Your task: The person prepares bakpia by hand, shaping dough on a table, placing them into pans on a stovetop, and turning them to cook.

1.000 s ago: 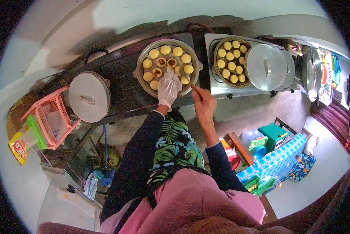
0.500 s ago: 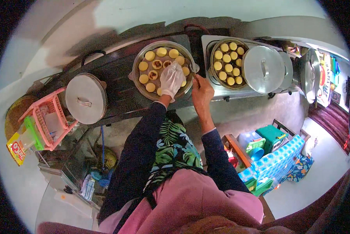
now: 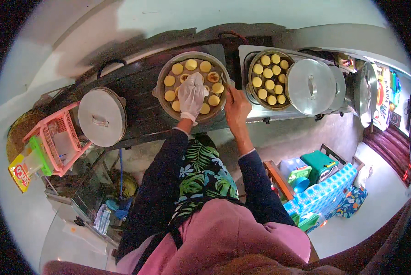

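Note:
A round metal pan (image 3: 161, 75) holds several small round cakes (image 3: 205, 67), most of them pale yellow on top and a few browned. Over the middle of it is my left hand (image 3: 191, 97) in a clear plastic glove, its fingers drawn together and pointing down; they cover some cakes, and whatever they pinch is hidden. At the pan's right rim, beside its side handle, my bare right hand (image 3: 237, 107) is closed. What it grips is too small and dark to make out.
Right of the pan, a second pan (image 3: 250, 87) of yellow cakes sits on a stove (image 3: 256, 113), with a metal lid (image 3: 306, 87) against it. A lidded pot (image 3: 100, 110) and a pink basket (image 3: 63, 142) stand left. Below right is a green box (image 3: 317, 162).
My left hand has shifted left, from the pan's right part to its middle. A browned cake now shows at the right, where a yellow top was. My right hand stays by the rim.

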### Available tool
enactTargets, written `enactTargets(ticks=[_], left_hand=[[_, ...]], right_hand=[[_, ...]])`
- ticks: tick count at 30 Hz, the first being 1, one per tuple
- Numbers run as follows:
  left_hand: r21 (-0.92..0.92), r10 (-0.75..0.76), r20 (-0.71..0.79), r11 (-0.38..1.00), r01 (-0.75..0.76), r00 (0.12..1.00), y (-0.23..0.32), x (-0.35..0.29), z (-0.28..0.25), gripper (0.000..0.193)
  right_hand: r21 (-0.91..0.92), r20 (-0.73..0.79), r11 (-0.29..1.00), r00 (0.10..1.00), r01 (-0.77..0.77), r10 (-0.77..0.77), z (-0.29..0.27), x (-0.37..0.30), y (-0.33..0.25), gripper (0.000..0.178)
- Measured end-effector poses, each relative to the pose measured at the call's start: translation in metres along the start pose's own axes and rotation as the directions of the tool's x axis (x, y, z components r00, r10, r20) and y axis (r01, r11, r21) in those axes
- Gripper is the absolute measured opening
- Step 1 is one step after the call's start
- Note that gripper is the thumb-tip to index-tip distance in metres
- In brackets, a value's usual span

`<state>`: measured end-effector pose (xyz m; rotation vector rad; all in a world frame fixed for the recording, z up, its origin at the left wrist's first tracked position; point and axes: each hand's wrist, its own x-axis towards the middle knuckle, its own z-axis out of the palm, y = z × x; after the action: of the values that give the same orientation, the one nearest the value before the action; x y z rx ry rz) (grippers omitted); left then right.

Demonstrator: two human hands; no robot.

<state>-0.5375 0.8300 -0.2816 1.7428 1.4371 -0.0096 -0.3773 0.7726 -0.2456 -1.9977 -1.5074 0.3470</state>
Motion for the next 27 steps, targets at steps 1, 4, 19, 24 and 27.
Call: enactTargets(ticks=[1,4,19,24,27], left_hand=[[0.033,0.004,0.016,0.999,-0.004,1.000,0.004,0.006,0.005,0.035],[0.193,0.101,-0.149,0.979,-0.071,0.984,-0.009,0.022,0.019,0.032],[0.138,0.070,-0.437,0.990,-0.010,0.897,-0.015,0.017,-0.001,0.044],[0.575,0.294,-0.427,0.818,0.006,0.855,-0.036,0.008,0.003,0.042],[-0.093,0.103,-0.570,0.978,-0.188,0.815,-0.047,-0.001,0.007,0.042]], right_hand=[[-0.035,-0.017,0.999,0.999,0.027,-0.028,0.005,0.006,0.005,0.026],[0.005,-0.032,0.995,0.995,0.097,-0.096,0.011,0.015,-0.001,0.025],[0.017,0.072,0.997,0.994,0.079,-0.080,0.035,0.028,-0.027,0.021],[0.195,0.101,0.980,0.993,0.040,-0.061,0.019,0.016,-0.035,0.024],[0.177,0.160,0.984,0.987,-0.002,-0.027,0.017,0.011,-0.037,0.024]])
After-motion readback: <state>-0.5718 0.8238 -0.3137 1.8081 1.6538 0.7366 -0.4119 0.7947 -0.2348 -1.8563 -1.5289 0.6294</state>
